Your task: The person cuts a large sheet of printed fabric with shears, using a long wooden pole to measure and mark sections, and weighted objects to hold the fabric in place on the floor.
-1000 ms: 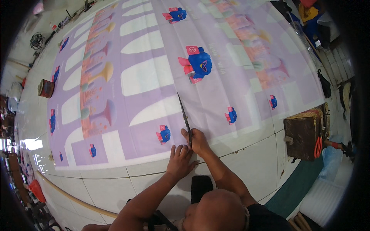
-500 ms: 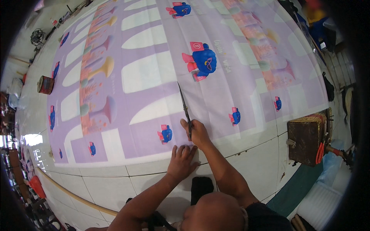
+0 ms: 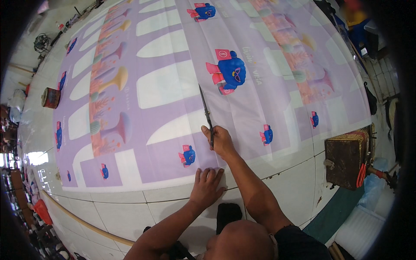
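A wide printed sheet [image 3: 162,158], lilac with white arch shapes and blue-and-pink cartoon figures, lies spread on the tiled floor. My right hand [image 3: 222,141] is closed around the handles of long dark scissors [image 3: 206,108]. Their blades point away from me over the sheet, the tip near the corner of a white arch. How far the blades are parted I cannot tell. At the sheet's near edge, my left hand [image 3: 207,186] lies flat with its fingers stretched out, left of and nearer than the right one. It holds nothing.
A rusty tin [image 3: 51,98] sits on the sheet's left margin. By the near right corner stands a worn brown box [image 3: 344,162] with red-orange loops [image 3: 360,175] at its side. A long pale pole [image 3: 86,222] lies at the lower left, and a dark green strip [image 3: 336,214] at the lower right.
My right hand and the scissors have advanced a little farther along the sheet, away from me. The left hand stays at the near edge. The whole view has shifted slightly.
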The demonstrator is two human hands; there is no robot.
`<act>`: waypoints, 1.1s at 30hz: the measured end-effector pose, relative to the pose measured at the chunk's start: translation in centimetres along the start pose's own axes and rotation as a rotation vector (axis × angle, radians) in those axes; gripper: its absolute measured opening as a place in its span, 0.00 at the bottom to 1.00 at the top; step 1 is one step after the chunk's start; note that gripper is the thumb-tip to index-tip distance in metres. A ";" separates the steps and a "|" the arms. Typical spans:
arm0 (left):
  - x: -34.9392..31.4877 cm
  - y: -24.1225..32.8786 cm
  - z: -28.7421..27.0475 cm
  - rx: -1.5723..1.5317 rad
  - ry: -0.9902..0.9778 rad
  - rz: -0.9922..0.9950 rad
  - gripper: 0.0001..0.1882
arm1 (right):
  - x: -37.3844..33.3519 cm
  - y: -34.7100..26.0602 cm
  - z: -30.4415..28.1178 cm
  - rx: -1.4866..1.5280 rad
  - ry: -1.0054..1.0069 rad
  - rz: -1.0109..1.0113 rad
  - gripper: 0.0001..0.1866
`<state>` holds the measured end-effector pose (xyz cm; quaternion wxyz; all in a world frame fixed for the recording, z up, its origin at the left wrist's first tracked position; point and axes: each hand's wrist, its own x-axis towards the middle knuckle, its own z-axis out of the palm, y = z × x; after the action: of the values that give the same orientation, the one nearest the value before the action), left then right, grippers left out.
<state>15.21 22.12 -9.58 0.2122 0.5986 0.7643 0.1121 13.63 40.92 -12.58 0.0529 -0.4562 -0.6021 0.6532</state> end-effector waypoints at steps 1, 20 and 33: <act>0.0 0.0 0.1 -0.006 0.001 0.001 0.38 | 0.1 0.4 -0.1 -0.034 0.012 -0.026 0.31; 0.3 0.0 -0.7 -0.025 -0.097 -0.026 0.39 | 6.7 -5.8 0.6 0.044 0.038 0.035 0.30; 0.2 -0.2 -0.6 -0.001 -0.137 -0.033 0.38 | 9.4 -7.9 0.7 0.030 0.016 -0.024 0.29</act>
<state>14.78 22.33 -9.19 0.2660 0.5920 0.7577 0.0677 3.98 48.31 -11.10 0.0722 -0.4532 -0.5970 0.6580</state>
